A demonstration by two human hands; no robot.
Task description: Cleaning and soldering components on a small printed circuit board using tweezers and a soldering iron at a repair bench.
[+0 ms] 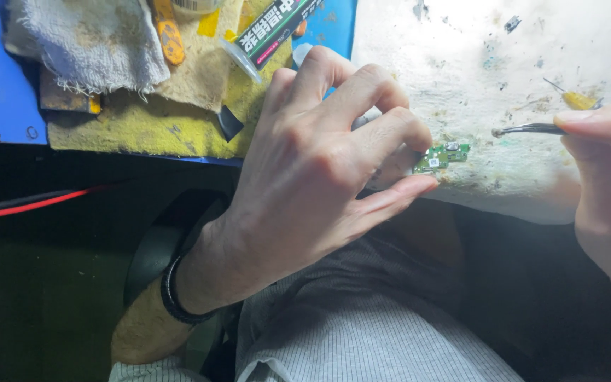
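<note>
— Where's the small green circuit board (441, 157)?
— On the stained white worktop (503, 64), near its front edge, pinned under the fingertips of the left hand (319, 163), whose fingers are curled and bunched.
— And the right hand (606, 152)?
— Pinching metal tweezers (528, 129), tips just right of the board, apart from it.
— Behind?
— A yellow cloth (143, 124), a grey rag (93, 42).

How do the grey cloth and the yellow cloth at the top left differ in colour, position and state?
The grey cloth is pale and frayed at its edge; the yellow cloth is mustard-coloured and stained. The grey cloth lies bunched on top, while the yellow cloth lies flat beneath it. Both look worn and dirty.
</note>
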